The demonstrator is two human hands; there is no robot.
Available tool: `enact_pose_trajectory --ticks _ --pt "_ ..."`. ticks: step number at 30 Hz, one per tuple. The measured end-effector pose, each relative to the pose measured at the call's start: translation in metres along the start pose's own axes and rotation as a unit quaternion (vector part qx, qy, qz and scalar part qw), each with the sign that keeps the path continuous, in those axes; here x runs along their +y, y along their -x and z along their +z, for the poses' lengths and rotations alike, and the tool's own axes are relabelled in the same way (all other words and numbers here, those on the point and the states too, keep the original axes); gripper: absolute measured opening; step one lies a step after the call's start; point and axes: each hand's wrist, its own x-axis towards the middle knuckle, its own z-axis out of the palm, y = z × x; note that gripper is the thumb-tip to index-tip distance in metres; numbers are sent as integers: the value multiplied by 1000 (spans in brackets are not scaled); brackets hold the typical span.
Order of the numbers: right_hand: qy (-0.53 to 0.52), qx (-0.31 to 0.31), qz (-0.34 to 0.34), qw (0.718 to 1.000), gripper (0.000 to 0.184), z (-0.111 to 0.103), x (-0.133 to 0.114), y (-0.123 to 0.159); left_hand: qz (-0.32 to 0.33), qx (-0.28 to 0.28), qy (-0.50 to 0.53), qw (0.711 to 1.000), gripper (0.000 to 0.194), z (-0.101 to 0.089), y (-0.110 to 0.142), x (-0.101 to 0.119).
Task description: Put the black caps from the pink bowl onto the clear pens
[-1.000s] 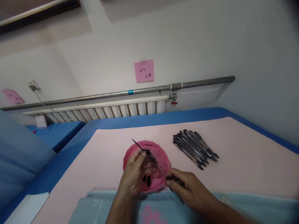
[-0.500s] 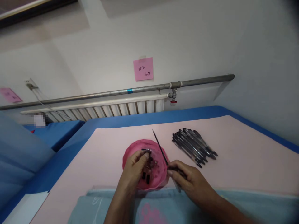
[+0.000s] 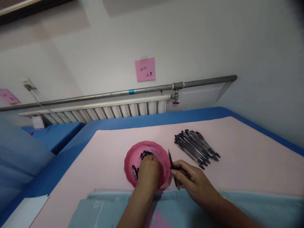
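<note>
Dipping L hand (image 3: pixel 148 169) into pink bowl (image 3: pixel 127 160), lower ctr of frame, hiding L fingertips; can't tell if grasping or released. Reaching in beside small blk caps (image 3: pixel 145 153), lying near & slightly upper-L of the fingers, w/ another blk piece (image 3: pixel 134 172) L of hand. Pinching blk pen (image 3: pixel 170 160) w/ R hand (image 3: pixel 196 180), just R of bowl, pointing bare tip up, axis near-vert. Having pen bundle (image 3: pixel 194 148) lying upper-R of R hand (nearer one), axis running upper-L to lower-R.
</note>
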Motion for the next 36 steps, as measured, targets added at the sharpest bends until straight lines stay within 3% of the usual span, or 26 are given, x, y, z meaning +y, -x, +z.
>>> enact_pose_trajectory --ticks 4,8,11,15,21,27,36 --pt "-6 -3 12 1000 16 -1 0 -1 18 -20 -12 1000 22 0 -2 3" --pt "-13 2 16 1000 16 -2 -1 -2 24 -22 26 999 23 -17 -2 -14" --pt "-20 2 14 1000 16 -3 -1 -2 -59 57 91 993 22 -34 0 -35" --pt "-17 4 15 1000 16 -3 -4 -3 -104 68 112 986 18 -46 4 -53" --pt "-9 8 18 1000 15 -3 -4 -3 -85 15 17 996 18 -47 7 -45" --pt "0 6 20 1000 15 -4 -2 -3 -73 -111 -97 986 17 -52 17 -33" --pt "0 4 28 1000 14 -3 -5 -3 -100 -129 -174 971 25 -40 19 -24"
